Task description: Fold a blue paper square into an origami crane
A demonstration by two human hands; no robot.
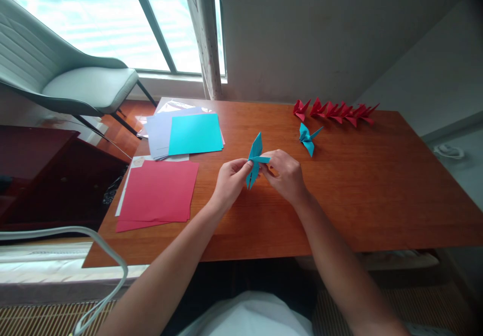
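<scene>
Between my hands, above the wooden table [339, 190], is a partly shaped blue origami crane [255, 150] with pointed flaps up, down and to the right. My left hand [232, 179] pinches its left side between thumb and fingers. On the other side my right hand [285, 174] grips near the flap that points right; its fingertips are partly hidden behind the paper. Another blue paper crane [307, 139] rests on the table beyond my right hand. Behind that one, several red paper cranes [334, 111] stand in a row.
Red paper sheets [158, 192] lie at the table's left, near its edge. Behind them is a stack with a blue sheet [196, 134] over pale lavender paper [158, 130]. A chair [86, 87] stands by the window, and a white cable [109, 250] loops at lower left.
</scene>
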